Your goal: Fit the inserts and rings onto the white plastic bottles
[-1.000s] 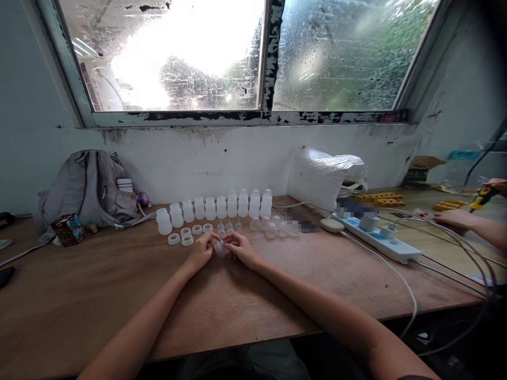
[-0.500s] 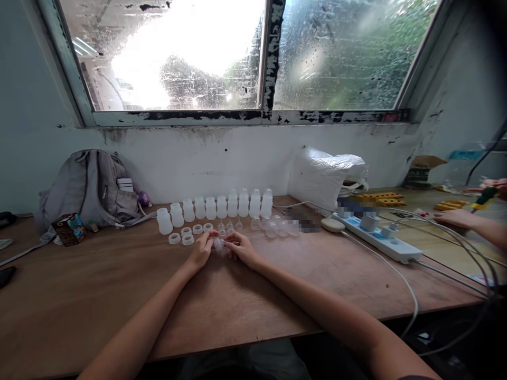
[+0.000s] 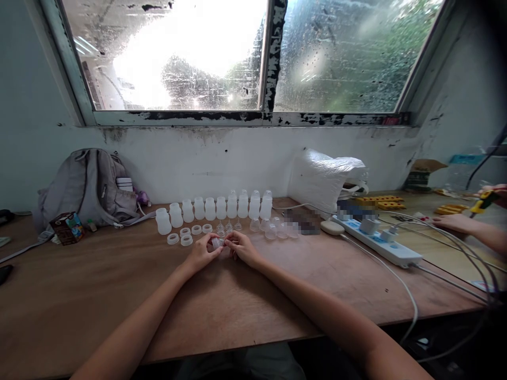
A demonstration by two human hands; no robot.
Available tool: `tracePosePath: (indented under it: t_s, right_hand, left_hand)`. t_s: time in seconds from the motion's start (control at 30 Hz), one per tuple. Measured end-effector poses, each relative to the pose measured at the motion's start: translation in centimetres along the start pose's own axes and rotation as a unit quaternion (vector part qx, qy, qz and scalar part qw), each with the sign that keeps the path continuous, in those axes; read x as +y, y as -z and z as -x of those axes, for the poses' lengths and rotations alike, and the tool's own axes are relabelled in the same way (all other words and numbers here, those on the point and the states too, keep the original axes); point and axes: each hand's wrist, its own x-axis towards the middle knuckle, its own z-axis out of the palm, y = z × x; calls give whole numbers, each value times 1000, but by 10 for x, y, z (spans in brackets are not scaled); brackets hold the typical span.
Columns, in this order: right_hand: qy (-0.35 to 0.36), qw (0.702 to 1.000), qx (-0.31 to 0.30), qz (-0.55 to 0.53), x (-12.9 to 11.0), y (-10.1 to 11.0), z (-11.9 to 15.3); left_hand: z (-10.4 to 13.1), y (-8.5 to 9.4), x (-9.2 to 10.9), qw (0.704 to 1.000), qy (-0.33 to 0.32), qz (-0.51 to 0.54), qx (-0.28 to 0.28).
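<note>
1. Since half a second ago, the left hand [image 3: 204, 252] has closed further round the small translucent piece [image 3: 217, 243], its thumb now reaching across underneath, and the piece sits at a changed tilt.
2. The right hand [image 3: 242, 249] has barely shifted; its bent fingertips pinch at the piece's three o'clock edge. Whether they hold a separate part there is too small to tell.
3. So both hands grasp, neither is free. The fuller left grip seems to carry the piece, leaving the right fingertips to work its edge; I judge that handling unfinished, since the piece is not set down.
4. Taking the piece as the clock's centre, with twelve toward the wall, loose white rings [image 3: 186, 243] lie from nine to eleven, and clear nipple-shaped parts [image 3: 228, 228] stand just beyond the fingers, from twelve to one.
5. Clear domed covers [image 3: 270, 231] sit between two and three. Frosted bottles [image 3: 199, 209] line up behind, from ten to half past one; the four rightmost have clear tops.
6. Well apart, toward three o'clock, a co-worker's screwdriver [image 3: 481, 202] has changed its slant.
</note>
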Motion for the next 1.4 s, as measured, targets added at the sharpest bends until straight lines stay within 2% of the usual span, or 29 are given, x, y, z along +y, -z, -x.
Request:
tracePosePath:
  t_s: [0.1,0.17,0.23,0.3,0.37,0.43,0.5,0.63,0.73,0.87,0.97,1.03,1.13,1.23,1.3,1.4]
  right_hand:
    - [14,1000,8,15,-2,10,-4]
    - [22,999,39,18,-2,22,-8]
    - [20,996,87,13,1,36,-14]
    - [12,991,133,4,5,50,-19]
    - [0,988,156,1,8,60,-22]
    - [-12,987,163,1,11,64,-22]
    - [-16,987,162,2,10,65,-21]
    - [-3,987,161,11,5,61,-18]
    - [3,987,160,13,0,61,-17]
    - [17,984,175,3,-5,62,-18]
    - [30,982,186,-19,-9,60,-19]
    - [32,980,193,-35,-13,60,-19]
    - [38,975,213,-50,-20,59,-20]
    - [48,971,228,-59,-30,58,-27]
    - [43,973,220,-62,-37,55,-36]
    - [22,981,182,-58,-52,48,-51]
  left_hand:
    - [-8,-1,0,998,-24,-49,3]
    - [-25,0,0,994,-55,-89,-8]
    - [-51,3,-2,984,-80,-159,-9]
    - [-86,7,-5,953,-87,-291,4]
    - [-121,9,-10,940,-80,-332,17]
    - [-151,9,-15,929,-74,-363,24]
    - [-172,4,-21,922,-69,-381,28]
    - [-187,-7,-29,914,-65,-400,27]
    - [-186,-5,-25,909,-85,-408,24]
    - [-175,19,-1,898,-143,-415,32]
    - [-152,41,25,886,-227,-396,79]
    - [-129,47,39,890,-246,-372,99]
    - [-88,41,47,906,-238,-330,115]
    - [-56,24,38,928,-218,-280,110]
    - [-45,13,28,939,-212,-252,101]
    - [-40,3,14,955,-198,-203,80]
